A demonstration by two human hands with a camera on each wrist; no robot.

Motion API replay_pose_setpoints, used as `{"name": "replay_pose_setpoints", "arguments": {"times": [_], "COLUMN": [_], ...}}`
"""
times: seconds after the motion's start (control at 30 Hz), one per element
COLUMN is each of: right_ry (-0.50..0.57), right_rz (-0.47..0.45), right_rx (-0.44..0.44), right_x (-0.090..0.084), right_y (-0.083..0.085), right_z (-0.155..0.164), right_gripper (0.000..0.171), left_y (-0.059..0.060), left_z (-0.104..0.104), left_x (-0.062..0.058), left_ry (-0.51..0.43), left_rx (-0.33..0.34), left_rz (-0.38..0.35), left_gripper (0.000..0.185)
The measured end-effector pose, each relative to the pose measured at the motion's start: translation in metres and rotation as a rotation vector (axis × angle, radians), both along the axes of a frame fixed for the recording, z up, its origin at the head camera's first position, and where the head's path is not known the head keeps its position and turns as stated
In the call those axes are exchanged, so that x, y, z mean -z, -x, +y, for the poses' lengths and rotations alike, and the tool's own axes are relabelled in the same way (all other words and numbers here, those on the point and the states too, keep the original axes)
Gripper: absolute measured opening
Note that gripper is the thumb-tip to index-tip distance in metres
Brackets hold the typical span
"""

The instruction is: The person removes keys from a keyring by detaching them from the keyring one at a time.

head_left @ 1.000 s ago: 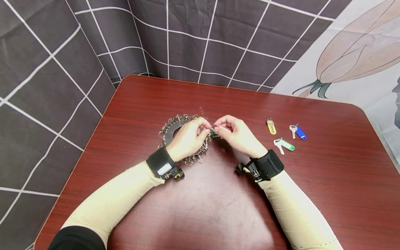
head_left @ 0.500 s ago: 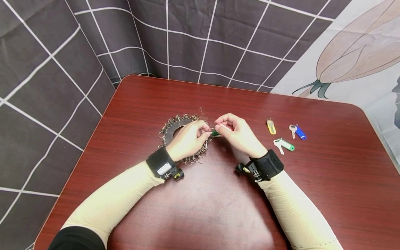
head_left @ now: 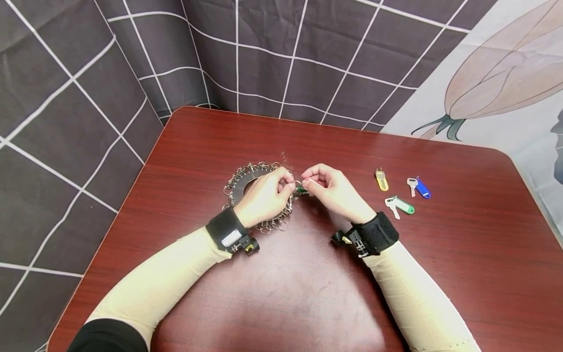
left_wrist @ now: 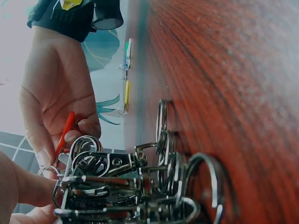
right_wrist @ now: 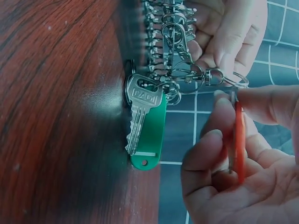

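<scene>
2 hands meet over the ring holder on the tabletop. The left hand pinches a clip. The right hand pinches a red tag, its ring at the clip. Next, I think, slide it on. Only the right wrist view shows a green-tagged key already hanging.

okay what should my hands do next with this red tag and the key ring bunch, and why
Probably slide the red tag further onto the small ring. The right hand pinches the tag at that ring, the left hand steadies its clip, and the tag does not look threaded yet.
</scene>
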State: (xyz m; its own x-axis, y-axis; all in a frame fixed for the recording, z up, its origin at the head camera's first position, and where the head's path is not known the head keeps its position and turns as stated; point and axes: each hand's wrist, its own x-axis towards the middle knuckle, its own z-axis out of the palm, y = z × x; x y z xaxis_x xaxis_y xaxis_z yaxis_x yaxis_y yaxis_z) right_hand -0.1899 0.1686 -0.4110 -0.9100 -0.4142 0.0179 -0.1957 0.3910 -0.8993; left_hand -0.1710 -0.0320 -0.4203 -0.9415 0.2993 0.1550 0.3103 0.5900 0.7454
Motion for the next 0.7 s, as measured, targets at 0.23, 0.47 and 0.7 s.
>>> {"name": "replay_pose_setpoints", "arguments": {"times": [0.23, 0.47, 0.7], "right_ry": [-0.052, -0.075, -0.053], "right_rz": [-0.038, -0.011, 0.020], "right_rx": [-0.070, -0.048, -0.012], "right_x": [0.0001, -0.0041, -0.0054], "right_y": [-0.0004, 0.0020, -0.0011], "right_z": [-0.0012, -0.0008, -0.0013], "right_gripper": [0.015, 0.009, 0.010], "left_y": [0.0014, 0.0047, 0.0028], "left_z": [-0.0003, -0.0005, -0.0012], "left_x": [0.0014, -0.0018, 0.0002], "left_ry": [-0.139, -0.171, -0.142], "left_rx": [0.003, 0.013, 0.036], "left_rz": [0.059, 0.095, 0.082], "left_gripper": [0.006, 0.006, 0.006]}}
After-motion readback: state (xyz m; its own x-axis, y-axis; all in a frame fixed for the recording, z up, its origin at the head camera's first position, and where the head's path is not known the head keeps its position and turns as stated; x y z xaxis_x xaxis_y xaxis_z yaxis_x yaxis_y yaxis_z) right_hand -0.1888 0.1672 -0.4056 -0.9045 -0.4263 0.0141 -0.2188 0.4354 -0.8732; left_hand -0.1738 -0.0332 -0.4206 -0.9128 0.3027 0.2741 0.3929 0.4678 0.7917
